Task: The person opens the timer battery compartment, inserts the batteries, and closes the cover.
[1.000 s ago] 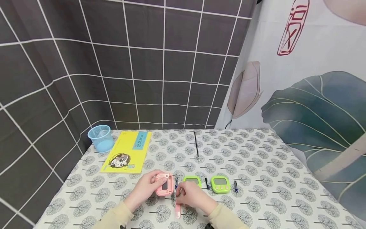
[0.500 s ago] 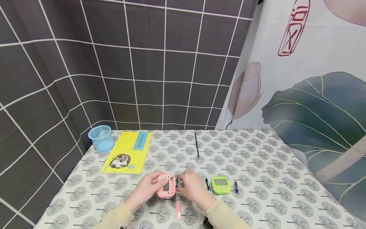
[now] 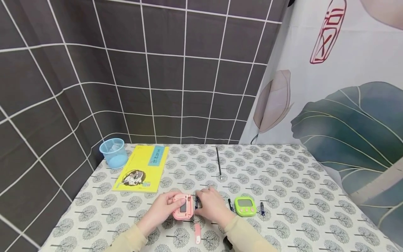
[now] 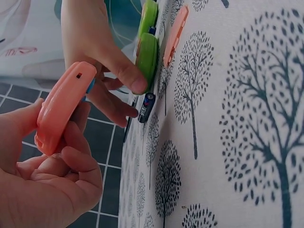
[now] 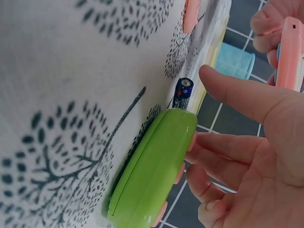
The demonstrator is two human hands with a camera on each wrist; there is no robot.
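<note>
My left hand (image 3: 162, 211) grips a pink digital timer (image 3: 183, 207), its open battery slot facing up in the head view. A blue-black battery (image 4: 146, 108) lies on the cloth just right of the timer. Around that battery my right hand (image 3: 214, 206) is lowered, thumb and fingers spread apart; in the right wrist view (image 5: 247, 142) a gap shows between thumb and battery. A green timer (image 5: 152, 166) sits beneath my right hand, hidden in the head view. A pink battery cover (image 3: 197, 233) lies nearer me on the cloth.
Right of my right hand are a second green timer (image 3: 245, 205) and two more batteries, one (image 3: 231, 204) on either side of it. Farther back lie a thin black rod (image 3: 218, 162) and a yellow book (image 3: 141, 169). A blue basket (image 3: 114, 154) stands at the left corner.
My right hand has let go of the pink cover, leaving it on the cloth, and moved up to the battery beside the pink timer. My left hand still holds the timer.
</note>
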